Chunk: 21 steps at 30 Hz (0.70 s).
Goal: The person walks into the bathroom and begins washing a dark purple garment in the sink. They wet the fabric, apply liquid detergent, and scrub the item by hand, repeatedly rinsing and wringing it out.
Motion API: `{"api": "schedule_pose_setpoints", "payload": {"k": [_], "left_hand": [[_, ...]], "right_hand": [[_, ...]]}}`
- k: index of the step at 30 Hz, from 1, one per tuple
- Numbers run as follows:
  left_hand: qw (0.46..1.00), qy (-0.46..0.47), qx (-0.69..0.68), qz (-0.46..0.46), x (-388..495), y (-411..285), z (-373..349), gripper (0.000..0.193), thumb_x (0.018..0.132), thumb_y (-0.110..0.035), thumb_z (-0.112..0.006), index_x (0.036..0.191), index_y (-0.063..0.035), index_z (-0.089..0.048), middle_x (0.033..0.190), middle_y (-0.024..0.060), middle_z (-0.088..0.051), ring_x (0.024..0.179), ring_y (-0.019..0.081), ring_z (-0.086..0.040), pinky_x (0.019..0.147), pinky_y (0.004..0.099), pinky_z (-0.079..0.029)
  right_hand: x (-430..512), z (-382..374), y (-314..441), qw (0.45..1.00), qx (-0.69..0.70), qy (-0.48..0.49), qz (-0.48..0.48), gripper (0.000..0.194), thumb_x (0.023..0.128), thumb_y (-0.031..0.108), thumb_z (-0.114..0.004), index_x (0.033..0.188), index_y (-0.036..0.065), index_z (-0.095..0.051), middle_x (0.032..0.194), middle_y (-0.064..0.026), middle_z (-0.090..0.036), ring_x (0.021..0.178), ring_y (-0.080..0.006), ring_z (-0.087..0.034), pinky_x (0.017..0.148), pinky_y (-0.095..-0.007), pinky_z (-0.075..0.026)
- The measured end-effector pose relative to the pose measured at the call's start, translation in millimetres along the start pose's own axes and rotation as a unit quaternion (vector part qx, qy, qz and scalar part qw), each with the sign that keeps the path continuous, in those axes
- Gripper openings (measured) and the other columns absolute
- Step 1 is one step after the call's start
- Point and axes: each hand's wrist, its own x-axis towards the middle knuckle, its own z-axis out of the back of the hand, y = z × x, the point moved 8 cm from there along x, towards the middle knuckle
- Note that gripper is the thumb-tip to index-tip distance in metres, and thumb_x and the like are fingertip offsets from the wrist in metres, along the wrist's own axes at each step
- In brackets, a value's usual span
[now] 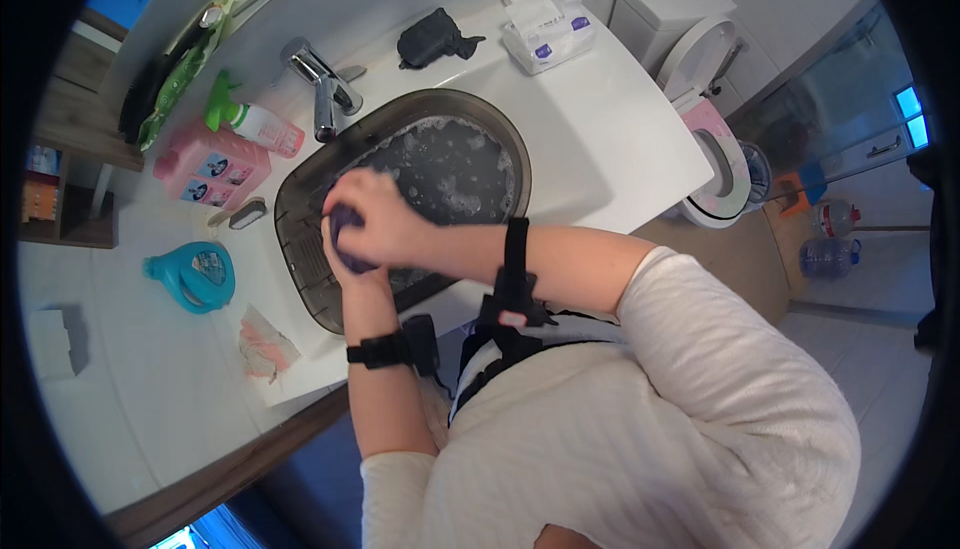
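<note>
Both my hands are together over the near left part of a dark translucent plastic washbasin (520,136). Between them is a bunched dark purple cloth (346,238). My right hand (379,219) presses on it from above, slightly blurred. Under and beside the cloth, my left hand (337,253) closes around it, its fingers partly hidden by the right hand. Grey water (450,166) with suds fills much of the basin, and the ribbed washboard part (307,249) lies at its left. A chrome faucet (325,95) stands behind the basin.
Along the left are a green-topped spray bottle (262,125), a pink jug (217,166), a scrub brush (247,214), a teal detergent bottle (199,275) and a crumpled wrapper (262,346). A black bundled cloth (431,39) and a tissue pack (551,39) lie behind. A toilet (671,1) stands at the right.
</note>
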Motion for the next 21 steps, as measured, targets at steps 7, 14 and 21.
{"api": "schedule_pose_setpoints", "payload": {"k": [7,14,21], "left_hand": [[0.971,-0.085,0.206,-0.082,-6.3,-13.6,5.7,0.037,0.090,-0.013,-0.057,0.127,-0.0090,-0.055,0.117,0.0108,-0.061,0.104,0.0258,-0.065,0.090,0.0400,-0.054],[0.984,0.012,0.176,0.030,-17.7,-10.4,-27.5,0.049,0.092,-0.025,-0.056,0.139,-0.0119,-0.050,0.132,0.0098,-0.058,0.121,0.0271,-0.057,0.102,0.0428,-0.046],[0.977,0.099,0.010,0.189,-2.9,13.3,-34.9,0.061,0.093,-0.065,-0.048,0.120,-0.0117,-0.060,0.115,0.0101,-0.065,0.108,0.0280,-0.063,0.092,0.0460,-0.052]], "right_hand": [[7.8,21.7,-72.9,0.911,0.314,0.012,-0.267,0.036,0.087,0.029,-0.069,0.114,0.007,-0.060,0.110,-0.0093,-0.065,0.107,-0.0222,-0.062,0.088,-0.0355,-0.051],[-1.3,17.0,-105.6,0.866,0.431,0.086,-0.238,0.042,0.085,0.014,-0.066,0.127,0.012,-0.059,0.120,-0.0101,-0.064,0.116,-0.0269,-0.060,0.099,-0.0404,-0.047],[-19.7,26.3,42.4,0.969,-0.199,0.097,0.112,0.045,0.067,0.021,-0.073,0.112,0.022,-0.067,0.130,-0.0118,-0.053,0.130,-0.0378,-0.041,0.101,-0.0545,-0.037]]}}
